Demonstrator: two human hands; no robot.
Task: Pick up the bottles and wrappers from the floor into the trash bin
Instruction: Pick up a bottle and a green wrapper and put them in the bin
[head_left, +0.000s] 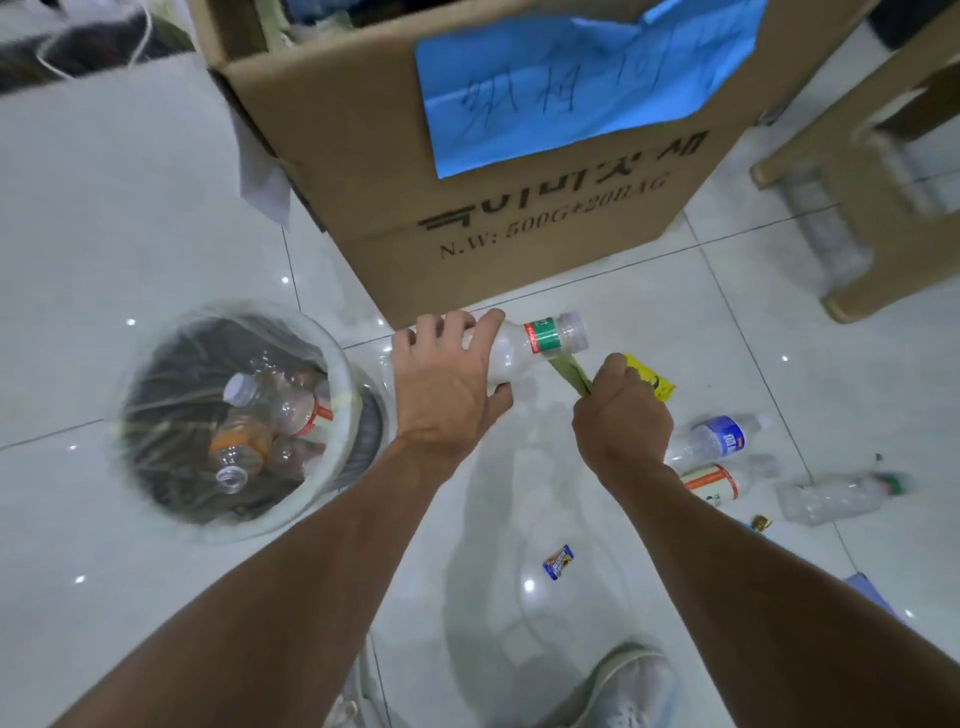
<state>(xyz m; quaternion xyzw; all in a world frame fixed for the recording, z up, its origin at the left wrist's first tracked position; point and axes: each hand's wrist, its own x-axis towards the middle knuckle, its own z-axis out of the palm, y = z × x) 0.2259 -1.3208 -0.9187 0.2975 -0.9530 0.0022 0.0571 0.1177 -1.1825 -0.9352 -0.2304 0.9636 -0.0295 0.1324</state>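
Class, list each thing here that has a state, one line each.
left hand, gripping green-label bottle
right hand, gripping green wrapper
yellow wrapper, behind right hand, grip unclear
trash bin, lined, part full of bottles
blue-label bottle, lying on floor
small blue wrapper, lying on floor
cardboard box, top open

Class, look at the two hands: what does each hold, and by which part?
The left hand grips a bottle round its body, away from the cap; the right hand grips one end of a green wrapper.
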